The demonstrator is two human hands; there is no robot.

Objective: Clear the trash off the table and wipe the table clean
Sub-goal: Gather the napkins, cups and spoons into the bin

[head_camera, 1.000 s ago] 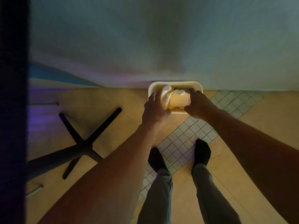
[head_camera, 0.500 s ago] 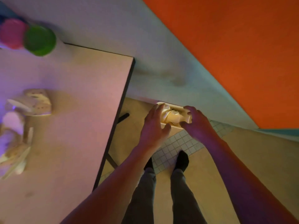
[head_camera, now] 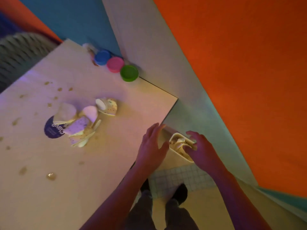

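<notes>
While both hands hover at the bin [head_camera: 180, 152] beside the bench [head_camera: 116, 163] corner, the left hand [head_camera: 153, 146] is spread open and the right hand [head_camera: 200, 150] loosely curled, its grip empty. Beyond the bin, crushed paper cups [head_camera: 86, 120] lie mid-bench among sticky drips [head_camera: 51, 176]; probably light, soft and easily scooped by their rims.
</notes>
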